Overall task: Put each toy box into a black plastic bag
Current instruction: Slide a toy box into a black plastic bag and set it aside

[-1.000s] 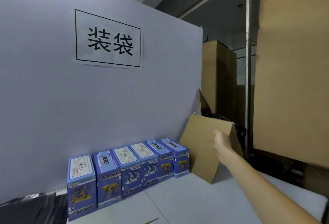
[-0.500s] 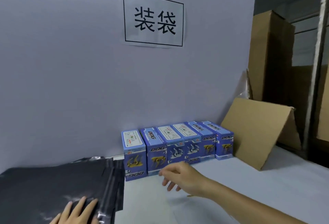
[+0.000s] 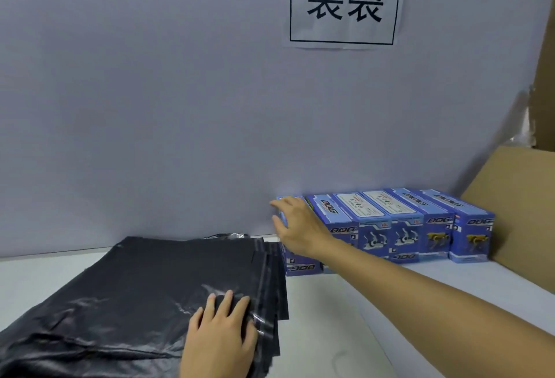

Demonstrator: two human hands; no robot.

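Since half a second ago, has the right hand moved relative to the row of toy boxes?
Yes. The right hand has gone forward from the table in front of the row to the leftmost toy box, and now rests on its top.

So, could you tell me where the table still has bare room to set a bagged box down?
Bare table lies in front of the row of toy boxes, between the bag stack and the cardboard sheet. The back wall edge is crowded.
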